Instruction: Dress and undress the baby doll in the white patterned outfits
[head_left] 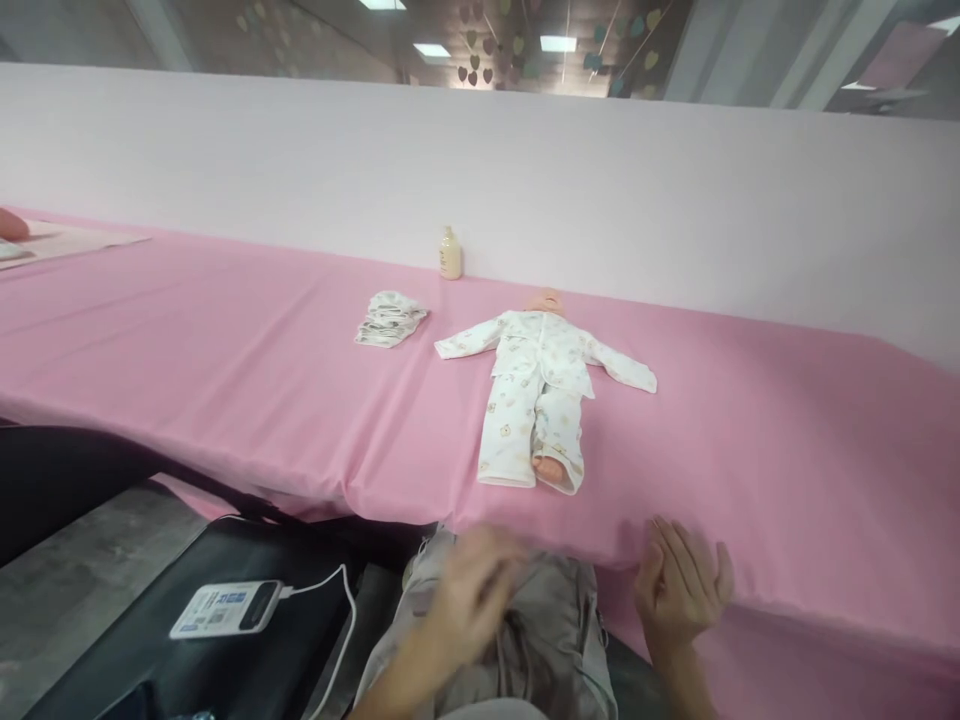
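Observation:
A baby doll (547,301) lies on its back on the pink-covered table, its head end towards the wall. It wears a white patterned long-sleeved top (541,345) with the sleeves spread wide. White patterned trousers (510,430) cover its legs, and a bare foot (550,468) shows at one cuff. My left hand (480,585) is above my lap, smeared by motion, and its finger position is unclear. At the table's front edge my right hand (682,580) rests palm up, fingers stretched, holding nothing. Both hands are apart from the doll.
Folded white patterned cloth (390,320) lies left of the doll. A cream pump bottle (450,255) stands by the wall. On a black chair (247,560) at lower left lies a white power bank (225,608) with a cable. A pale mat (67,240) is at far left.

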